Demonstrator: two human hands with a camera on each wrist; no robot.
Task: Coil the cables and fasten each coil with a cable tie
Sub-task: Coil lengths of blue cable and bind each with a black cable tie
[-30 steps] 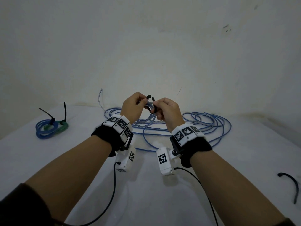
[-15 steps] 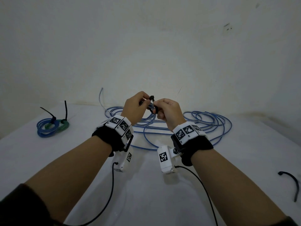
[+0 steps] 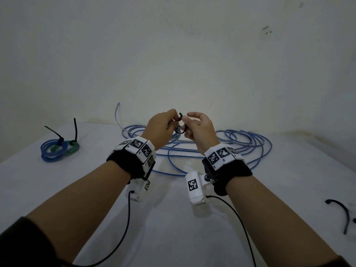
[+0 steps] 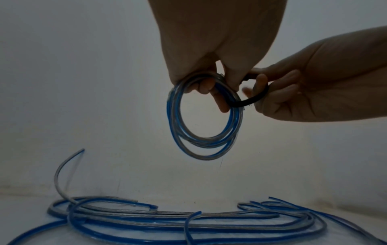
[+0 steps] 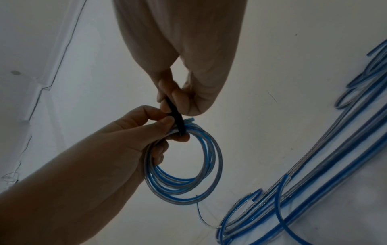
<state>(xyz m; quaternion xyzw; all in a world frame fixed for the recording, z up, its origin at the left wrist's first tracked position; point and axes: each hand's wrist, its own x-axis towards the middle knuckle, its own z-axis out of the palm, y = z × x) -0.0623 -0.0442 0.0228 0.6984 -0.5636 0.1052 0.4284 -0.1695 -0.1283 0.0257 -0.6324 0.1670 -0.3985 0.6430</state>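
My left hand holds a small coil of blue and clear cable above the table, fingers curled through its top. The same coil hangs below both hands in the right wrist view. A black cable tie loops round the coil's upper right strands. My right hand pinches that cable tie between thumb and fingertips, right beside my left hand. In the left wrist view my right hand comes in from the right. From the head view only the tie's black loop shows between the hands.
Loose blue cables sprawl over the white table beyond my hands. At the far left lies a tied blue and green bundle with black tie tails sticking up. A spare black cable tie lies at the right edge. A wall stands close behind.
Both hands have stayed raised and close together over the loose cables. The right hand's outer fingers have spread, and the tie's loose ends no longer stick up apart above the hands.
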